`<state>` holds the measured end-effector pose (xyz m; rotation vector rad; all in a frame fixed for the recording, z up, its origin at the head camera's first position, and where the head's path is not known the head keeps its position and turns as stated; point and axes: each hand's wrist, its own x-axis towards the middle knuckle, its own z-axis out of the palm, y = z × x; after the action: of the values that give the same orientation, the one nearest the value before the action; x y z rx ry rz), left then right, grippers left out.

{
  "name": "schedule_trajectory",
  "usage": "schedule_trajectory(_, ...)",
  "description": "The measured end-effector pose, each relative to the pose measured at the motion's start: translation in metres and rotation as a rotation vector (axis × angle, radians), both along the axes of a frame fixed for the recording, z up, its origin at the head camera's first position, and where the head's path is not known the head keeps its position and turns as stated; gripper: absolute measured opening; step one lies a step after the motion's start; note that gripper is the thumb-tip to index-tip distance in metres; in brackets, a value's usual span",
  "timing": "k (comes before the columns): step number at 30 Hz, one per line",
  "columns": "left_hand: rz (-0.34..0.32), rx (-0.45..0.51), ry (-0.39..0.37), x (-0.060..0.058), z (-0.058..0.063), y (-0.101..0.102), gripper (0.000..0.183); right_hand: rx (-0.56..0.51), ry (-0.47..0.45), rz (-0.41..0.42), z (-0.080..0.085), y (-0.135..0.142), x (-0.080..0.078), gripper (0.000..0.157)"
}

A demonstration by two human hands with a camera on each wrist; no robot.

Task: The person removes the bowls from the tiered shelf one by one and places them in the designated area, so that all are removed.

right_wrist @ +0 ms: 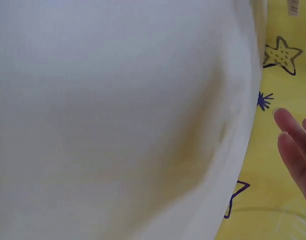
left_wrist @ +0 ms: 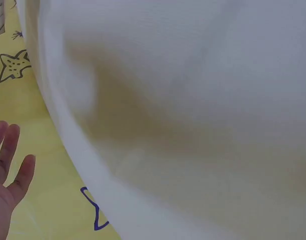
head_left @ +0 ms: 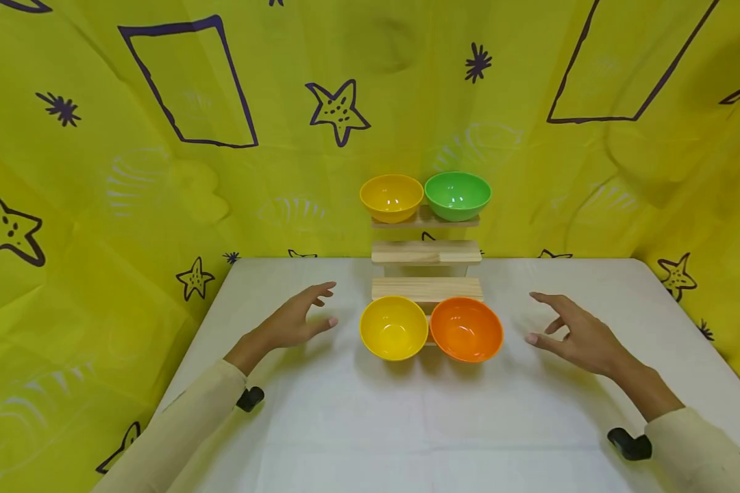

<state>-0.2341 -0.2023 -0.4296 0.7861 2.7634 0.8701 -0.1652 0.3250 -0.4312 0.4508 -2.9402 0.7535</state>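
Two bowls stand side by side at the front of a wooden stepped rack (head_left: pixel 427 287): a yellow bowl (head_left: pixel 394 330) on the left and an orange bowl (head_left: pixel 466 331) on the right. On the rack's top step sit an amber-yellow bowl (head_left: pixel 391 199) and a green bowl (head_left: pixel 458 197). My left hand (head_left: pixel 292 320) hovers left of the yellow bowl, apart from it, its fingers relaxed and holding nothing. To the right of the orange bowl my right hand (head_left: pixel 576 334) is held in the air, also holding nothing. Both wrist views show only fingers and cloth.
A white cloth covers the table (head_left: pixel 407 438). Behind and at both sides hangs a yellow curtain (head_left: pixel 271 82) printed with starfish and outlines. The rack's middle step (head_left: pixel 425 252) bears no bowl. Dark pieces (head_left: pixel 250 399) show beneath both forearms.
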Motion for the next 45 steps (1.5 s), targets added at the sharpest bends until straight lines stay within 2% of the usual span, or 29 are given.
schedule_trajectory(8,-0.023,0.103,0.001,-0.008,0.004,0.013,0.059,-0.297,-0.009,0.131,-0.004,-0.011,0.003,0.064)
schedule_trajectory(14,-0.027,0.140,-0.015,-0.017,0.003,0.022,0.050,-0.399,-0.037,0.213,-0.008,-0.018,0.006,0.064)
schedule_trajectory(19,-0.023,0.177,-0.025,-0.023,0.002,0.029,0.046,-0.465,-0.074,0.244,-0.009,-0.025,0.009,0.064)
schedule_trajectory(25,-0.038,0.225,-0.042,-0.028,0.003,0.040,0.043,-0.521,-0.107,0.251,-0.013,-0.028,0.009,0.068)
schedule_trajectory(34,-0.062,0.257,-0.080,-0.036,0.005,0.056,0.048,-0.573,-0.150,0.271,-0.018,-0.035,0.010,0.075)
schedule_trajectory(39,-0.071,0.265,-0.116,-0.041,0.004,0.063,0.050,-0.557,-0.145,0.260,-0.018,-0.038,0.010,0.077)
schedule_trajectory(45,-0.074,0.252,-0.139,-0.043,0.004,0.069,0.051,-0.570,-0.121,0.294,-0.018,-0.041,0.011,0.078)
